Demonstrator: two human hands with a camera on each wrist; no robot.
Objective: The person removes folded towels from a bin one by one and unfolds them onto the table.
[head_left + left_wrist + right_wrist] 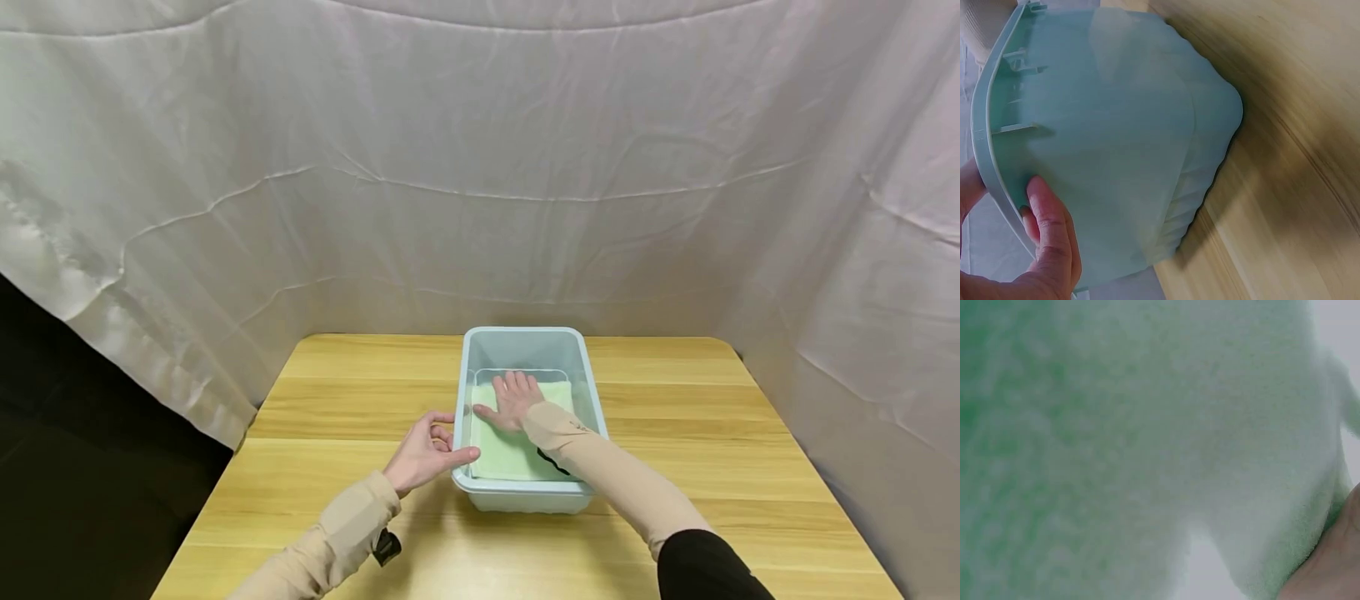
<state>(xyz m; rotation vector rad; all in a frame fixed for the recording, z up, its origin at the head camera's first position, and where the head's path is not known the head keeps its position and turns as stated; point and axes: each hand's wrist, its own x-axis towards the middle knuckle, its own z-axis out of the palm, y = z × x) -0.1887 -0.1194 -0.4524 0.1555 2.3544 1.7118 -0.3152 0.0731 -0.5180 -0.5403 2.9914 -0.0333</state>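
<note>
A pale blue plastic bin [525,502] stands on the table. Inside it lies a light green towel [498,458], folded flat. My left hand [423,454] holds the bin's left rim, thumb over the top and curled fingers [1050,215] under the lip against the outer wall. With fingers spread straight, my right hand [515,402] rests on the towel. The right wrist view is mostly filled by blurred green towel cloth [1272,456], with part of the hand [1329,562] at its lower right edge.
The wooden table [690,433] extends on both sides of the bin. Pale grey curtain [525,167] hangs behind the table and along its sides. A thin light outline shows in the bin around the towel's far end; what it belongs to I cannot tell.
</note>
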